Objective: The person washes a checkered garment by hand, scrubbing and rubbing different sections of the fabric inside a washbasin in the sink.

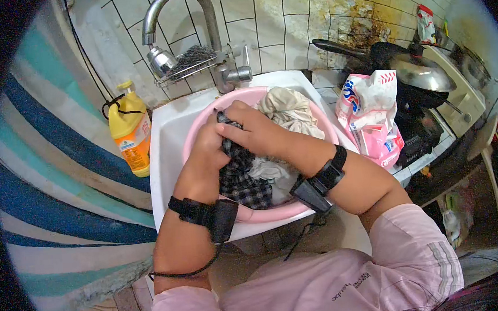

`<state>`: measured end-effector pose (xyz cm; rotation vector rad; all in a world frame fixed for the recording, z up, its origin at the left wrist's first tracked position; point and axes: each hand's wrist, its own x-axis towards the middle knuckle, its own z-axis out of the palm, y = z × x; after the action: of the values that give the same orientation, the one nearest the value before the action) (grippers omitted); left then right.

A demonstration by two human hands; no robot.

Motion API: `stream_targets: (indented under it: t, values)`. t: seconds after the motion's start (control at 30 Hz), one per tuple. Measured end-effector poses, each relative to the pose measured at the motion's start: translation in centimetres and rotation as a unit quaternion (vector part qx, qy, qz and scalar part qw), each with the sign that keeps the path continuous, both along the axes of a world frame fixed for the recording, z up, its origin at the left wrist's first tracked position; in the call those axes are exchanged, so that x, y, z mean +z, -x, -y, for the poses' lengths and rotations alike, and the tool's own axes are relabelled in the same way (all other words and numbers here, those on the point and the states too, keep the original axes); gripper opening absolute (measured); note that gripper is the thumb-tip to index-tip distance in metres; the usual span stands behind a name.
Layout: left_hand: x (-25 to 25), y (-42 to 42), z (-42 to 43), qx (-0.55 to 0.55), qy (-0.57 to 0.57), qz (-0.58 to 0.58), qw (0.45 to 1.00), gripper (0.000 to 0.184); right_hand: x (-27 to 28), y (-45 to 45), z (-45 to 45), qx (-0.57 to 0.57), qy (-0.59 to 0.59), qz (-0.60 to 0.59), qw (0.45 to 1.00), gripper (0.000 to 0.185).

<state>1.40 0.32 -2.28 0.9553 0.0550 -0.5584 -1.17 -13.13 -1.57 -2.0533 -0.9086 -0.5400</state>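
Observation:
Over a pink basin (188, 138), my left hand (209, 141) and my right hand (246, 125) are close together. Both are closed on a black and white checked cloth (243, 176), which hangs down from them into the basin. Behind my right hand lies a bunched cream cloth (290, 111). A pale grey-white cloth (273, 174) lies beside the checked one. The basin rests in a white sink (166, 147).
A metal faucet (212, 28) and wire rack (188, 73) rise behind the basin. A yellow bottle (132, 135) hangs at the left. On the right are a pink and white detergent bag (371, 121) and a lidded pan (422, 74).

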Motion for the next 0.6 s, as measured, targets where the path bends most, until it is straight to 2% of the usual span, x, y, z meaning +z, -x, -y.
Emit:
stream_targets:
  t: [0.03,0.1,0.17,0.23,0.3,0.43,0.5,0.57,0.6]
  values:
    - [0.3,0.3,0.0,-0.004,-0.022,0.022,1.000,0.041,0.3,0.2,-0.3,-0.035,-0.005,-0.026,0.999,0.024]
    - [-1.2,-0.6,0.3,0.022,-0.038,-0.003,0.999,0.043,0.8,-0.2,0.0,-0.044,0.006,-0.020,0.999,0.027]
    - [0.3,0.9,1.6,0.078,-0.158,0.059,0.983,0.049,0.0,-2.1,0.8,-0.161,-0.016,-0.115,0.980,0.028]
    - [1.3,2.3,2.0,0.050,-0.142,0.099,0.984,0.051,-0.4,-2.9,1.3,-0.181,-0.018,-0.074,0.981,0.025]
    - [0.7,2.0,1.9,0.059,-0.229,0.201,0.951,0.048,-0.2,-2.6,1.3,-0.244,-0.019,-0.163,0.956,0.022]
    - [1.7,1.5,0.8,0.052,-0.209,0.127,0.968,0.045,1.0,0.2,0.1,-0.175,-0.026,-0.124,0.976,0.021]
    - [1.5,1.0,0.4,0.060,-0.149,0.037,0.986,0.044,1.1,0.8,-0.6,-0.076,-0.013,0.018,0.997,0.022]
    - [2.0,1.6,0.4,0.054,-0.154,0.017,0.986,0.046,1.2,0.8,-0.7,-0.061,-0.031,0.029,0.997,0.023]
    - [2.1,1.8,0.6,0.036,-0.147,0.017,0.988,0.046,1.3,0.5,-0.2,-0.087,-0.025,-0.033,0.995,0.022]
